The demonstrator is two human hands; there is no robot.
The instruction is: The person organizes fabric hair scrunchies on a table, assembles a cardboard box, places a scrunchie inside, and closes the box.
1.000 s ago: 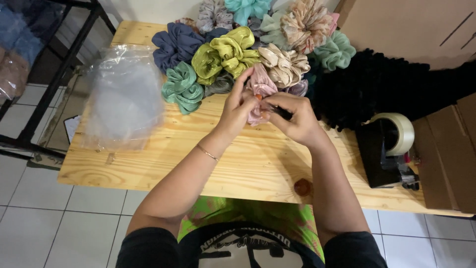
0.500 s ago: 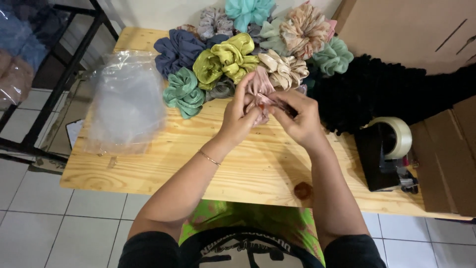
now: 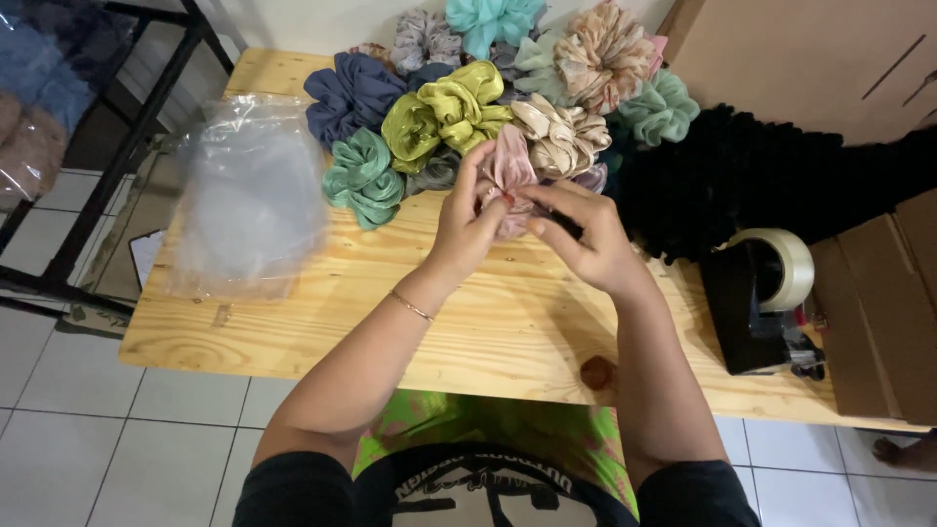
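Hands stay locked mid-frame, left hand (image 3: 468,220) and right hand (image 3: 586,234) both pinching the pink scrunchie (image 3: 509,174), barely shifted above the wooden table (image 3: 322,312).

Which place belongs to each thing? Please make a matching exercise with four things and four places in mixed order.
1. pink scrunchie
2. clear plastic bags
3. tape dispenser
4. black scrunchies

a. left part of the wooden table
b. right table edge, beside the cardboard boxes
c. between left hand and right hand
d. back right, below the brown panel

Pairs: 1-c, 2-a, 3-b, 4-d
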